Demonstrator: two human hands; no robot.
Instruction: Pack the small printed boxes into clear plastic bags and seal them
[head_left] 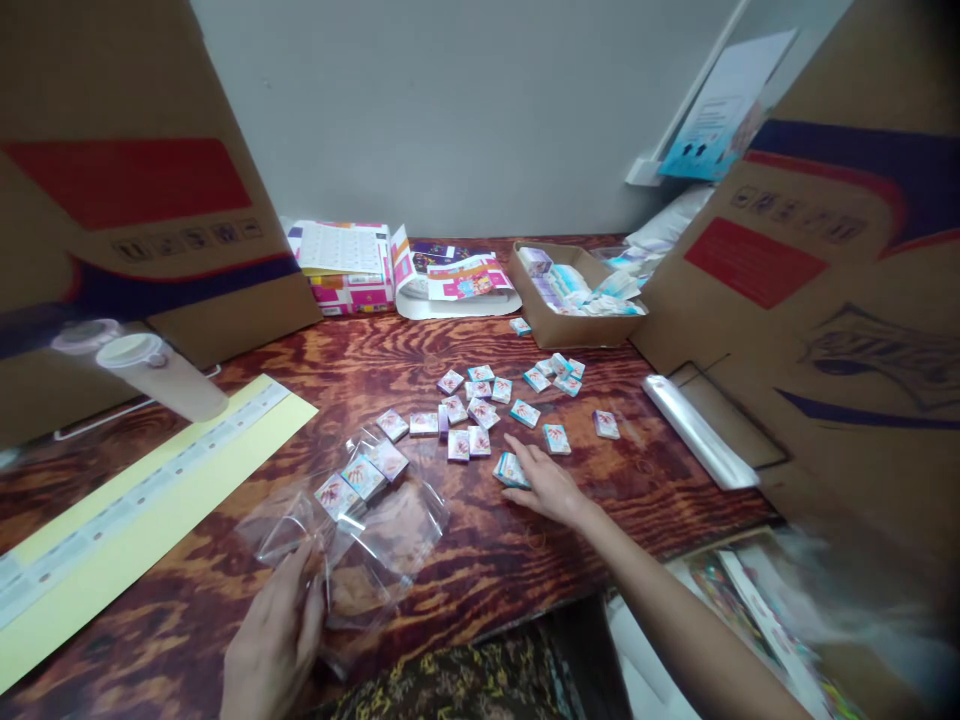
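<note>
Three small printed boxes [364,477] lie inside a clear plastic bag [397,540], its thin, slippery film best held by the edge, as the left hand [274,640] pinches it; right of the bag, the right hand [547,483], fingers spread, touches one light, stiff box [511,470], among about twenty on the wooden table [480,560]

Passage: a strip of red-brown varnished wood tabletop [480,570] between the left hand [274,640], at a clear plastic bag [352,540], and the right hand [544,482]. Obstacles: small white-and-teal boxes [480,410] strewn ahead; a brown cardboard tray [577,320] beyond; tan cardboard carton panels [817,280] rising right; a pale yellow perforated strip [127,520] left.
</note>
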